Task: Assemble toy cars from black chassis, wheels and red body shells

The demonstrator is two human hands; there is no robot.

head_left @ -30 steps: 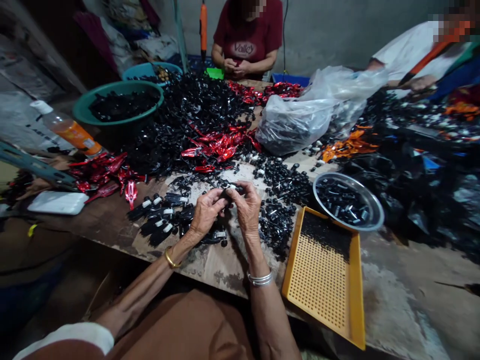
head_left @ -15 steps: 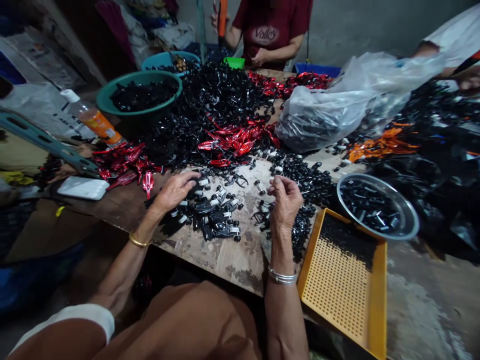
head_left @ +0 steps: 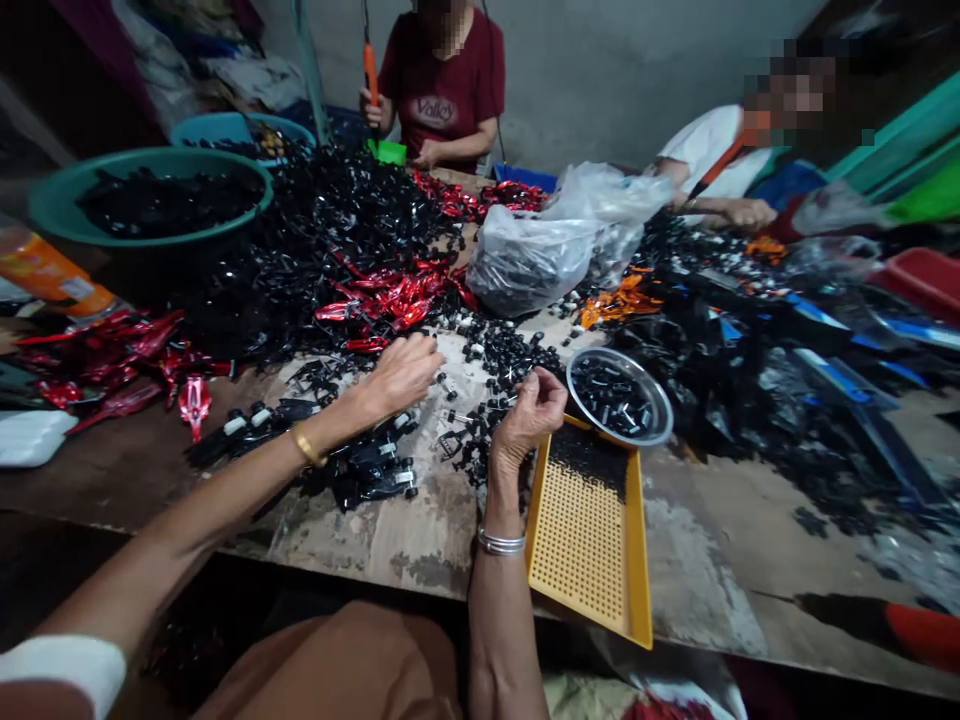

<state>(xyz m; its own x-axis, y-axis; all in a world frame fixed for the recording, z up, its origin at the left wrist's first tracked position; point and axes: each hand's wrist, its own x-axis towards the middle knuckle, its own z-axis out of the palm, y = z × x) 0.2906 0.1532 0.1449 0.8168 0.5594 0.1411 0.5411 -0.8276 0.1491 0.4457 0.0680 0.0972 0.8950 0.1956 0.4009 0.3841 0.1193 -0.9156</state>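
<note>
With your left hand [head_left: 401, 378] and right hand [head_left: 527, 418] curled, contents too hidden to tell, your gold-coloured bangle [head_left: 307, 447], dragged low, could snag the white-wheeled black plastic chassis [head_left: 379, 478] near it on the wooden worktop [head_left: 420, 525].

Shines as glossy plastic in the red pieces [head_left: 397, 297] and black car bases [head_left: 373, 477]; looks duller in the yellow tray [head_left: 581, 540]. Shows rough, worn wood on the tabletop [head_left: 394, 535], crinkled film in the bag [head_left: 529, 258], polished metal on the bangles [head_left: 501, 544].
</note>
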